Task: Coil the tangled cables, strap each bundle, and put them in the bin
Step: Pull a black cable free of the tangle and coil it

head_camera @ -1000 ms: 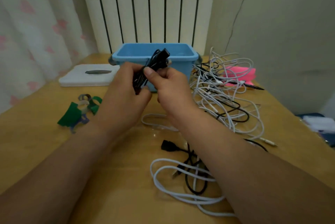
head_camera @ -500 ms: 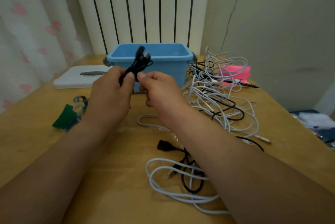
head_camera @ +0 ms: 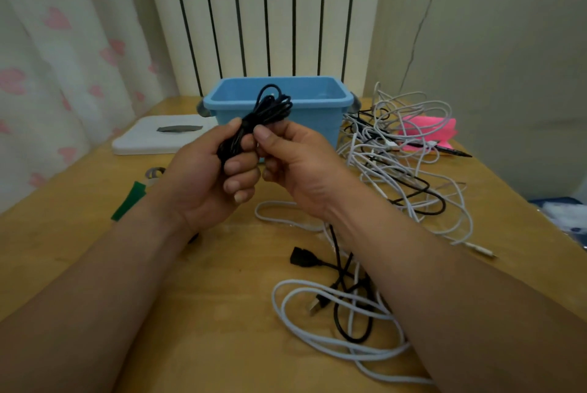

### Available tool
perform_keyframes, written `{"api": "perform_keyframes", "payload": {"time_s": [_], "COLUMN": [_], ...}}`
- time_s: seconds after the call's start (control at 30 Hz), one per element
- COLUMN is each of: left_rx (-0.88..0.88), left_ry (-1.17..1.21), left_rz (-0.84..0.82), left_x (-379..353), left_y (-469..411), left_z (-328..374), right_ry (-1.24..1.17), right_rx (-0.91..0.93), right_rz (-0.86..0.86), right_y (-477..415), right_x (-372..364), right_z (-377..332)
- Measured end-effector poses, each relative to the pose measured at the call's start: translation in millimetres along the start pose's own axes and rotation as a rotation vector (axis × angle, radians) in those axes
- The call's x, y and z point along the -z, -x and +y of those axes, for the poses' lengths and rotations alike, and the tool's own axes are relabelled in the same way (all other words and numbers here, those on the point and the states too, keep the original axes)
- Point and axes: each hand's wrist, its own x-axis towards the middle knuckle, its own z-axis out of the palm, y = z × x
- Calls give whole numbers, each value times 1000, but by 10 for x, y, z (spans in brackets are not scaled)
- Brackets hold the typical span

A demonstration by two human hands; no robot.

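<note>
My left hand (head_camera: 208, 179) grips a coiled black cable bundle (head_camera: 265, 113) above the table, just in front of the blue bin (head_camera: 314, 119). Its loops stick up past the bin's near rim. My right hand (head_camera: 295, 157) pinches the same bundle from the right with thumb and fingers. A heap of tangled white and black cables (head_camera: 406, 163) lies right of the bin. More loose white and black cables (head_camera: 336, 313) lie near my right forearm. Green straps (head_camera: 128, 202) rest on the table left of my left wrist, partly hidden by it.
A white flat box (head_camera: 143, 138) sits at the back left beside the bin. Pink paper (head_camera: 428, 129) and a black pen (head_camera: 451, 151) lie under the cable heap at the back right. A radiator and a curtain stand behind the wooden table (head_camera: 222, 297).
Both hands have turned the black bundle, so its looped end now points up toward the bin instead of the plug end. The bundle looks more gathered in my left fist.
</note>
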Motion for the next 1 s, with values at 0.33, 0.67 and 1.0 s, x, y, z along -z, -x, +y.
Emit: {"api": "perform_keyframes", "payload": {"time_s": [0.33, 0.67, 1.0], "left_rx": [-316, -148, -293], "left_ry": [-801, -259, -675], "left_rz": [404, 290, 403], "left_x": [-83, -42, -29], "left_y": [-50, -72, -63], "left_z": [-135, -106, -114], "right_ry": [233, 242, 421], "right_rx": [11, 45, 104], "right_rz": [146, 43, 200], "right_y": [-8, -6, 15], "right_x": [19, 25, -44], "right_z": [29, 63, 85]}}
